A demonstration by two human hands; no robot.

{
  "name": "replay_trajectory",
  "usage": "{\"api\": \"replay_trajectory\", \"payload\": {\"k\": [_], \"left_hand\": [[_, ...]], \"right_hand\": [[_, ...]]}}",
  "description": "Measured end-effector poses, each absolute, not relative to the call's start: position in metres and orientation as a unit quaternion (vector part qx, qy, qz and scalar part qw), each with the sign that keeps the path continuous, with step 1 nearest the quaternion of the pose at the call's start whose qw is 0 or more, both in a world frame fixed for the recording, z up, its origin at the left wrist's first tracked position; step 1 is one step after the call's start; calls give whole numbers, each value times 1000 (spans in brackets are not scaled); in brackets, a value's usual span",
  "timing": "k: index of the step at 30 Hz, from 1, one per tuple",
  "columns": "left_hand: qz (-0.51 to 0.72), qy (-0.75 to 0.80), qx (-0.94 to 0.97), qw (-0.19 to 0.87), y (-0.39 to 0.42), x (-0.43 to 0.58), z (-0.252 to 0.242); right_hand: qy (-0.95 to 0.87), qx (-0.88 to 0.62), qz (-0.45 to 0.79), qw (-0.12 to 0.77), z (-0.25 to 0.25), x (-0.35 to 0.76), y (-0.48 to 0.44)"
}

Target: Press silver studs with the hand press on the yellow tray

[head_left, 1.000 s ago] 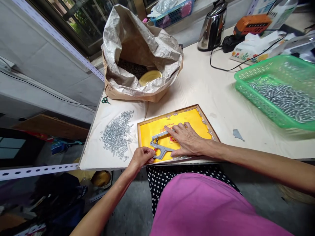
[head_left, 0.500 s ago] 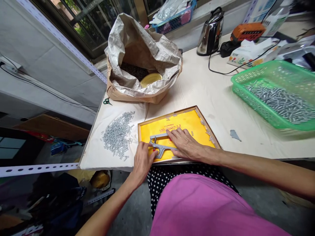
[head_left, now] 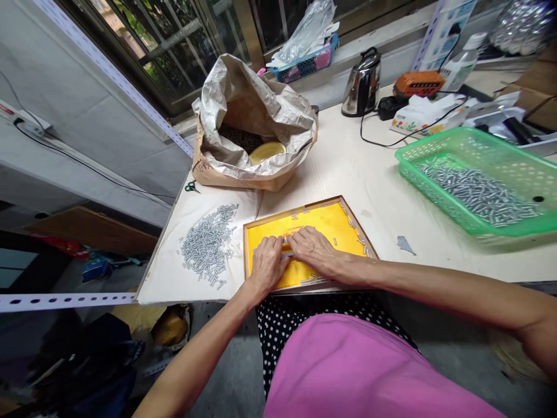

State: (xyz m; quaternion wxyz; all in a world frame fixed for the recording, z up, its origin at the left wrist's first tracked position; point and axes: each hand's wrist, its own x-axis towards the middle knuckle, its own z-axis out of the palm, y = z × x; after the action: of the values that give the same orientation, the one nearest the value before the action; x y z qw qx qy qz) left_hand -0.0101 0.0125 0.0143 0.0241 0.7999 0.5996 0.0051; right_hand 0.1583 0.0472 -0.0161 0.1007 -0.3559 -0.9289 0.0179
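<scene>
A shallow yellow tray (head_left: 335, 220) with a wooden rim lies at the table's near edge. Both hands meet inside it over a grey plier-like hand tool (head_left: 288, 253), which they hide almost fully. My left hand (head_left: 267, 265) is curled down onto the tool's left end. My right hand (head_left: 315, 249) lies flat across the tool, fingers pointing left and touching the left hand. A few small metal pins lie along the tray's rim. A heap of small metal pins (head_left: 208, 242) sits on white cloth just left of the tray.
A crumpled paper sack (head_left: 256, 110) holding dark bits and a yellow bowl stands behind the tray. A green basket (head_left: 429, 148) of metal pins is at the right. Farther back are a kettle (head_left: 361, 87), cables and a tissue pack. Small scissors (head_left: 190, 187) lie by the sack.
My left hand has moved from the tray's front edge up onto the tool and now covers it. The right hand stayed on the tool. The camera tilted up a little.
</scene>
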Motion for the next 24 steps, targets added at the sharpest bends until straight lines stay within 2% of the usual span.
{"api": "replay_trajectory", "payload": {"k": [5, 11, 16, 21, 24], "left_hand": [[-13, 615, 786, 56, 19, -6, 10], [79, 574, 815, 28, 17, -5, -6], [110, 478, 871, -20, 8, 10, -14], [80, 416, 906, -12, 3, 29, 7], [119, 426, 896, -36, 5, 22, 26]], "right_hand": [[-942, -328, 73, 14, -8, 160, 61], [-926, -347, 108, 104, -9, 184, 71], [-916, -354, 128, 137, -16, 212, 94], [-925, -299, 139, 191, -25, 230, 129], [-922, -304, 115, 210, -25, 237, 145]]}}
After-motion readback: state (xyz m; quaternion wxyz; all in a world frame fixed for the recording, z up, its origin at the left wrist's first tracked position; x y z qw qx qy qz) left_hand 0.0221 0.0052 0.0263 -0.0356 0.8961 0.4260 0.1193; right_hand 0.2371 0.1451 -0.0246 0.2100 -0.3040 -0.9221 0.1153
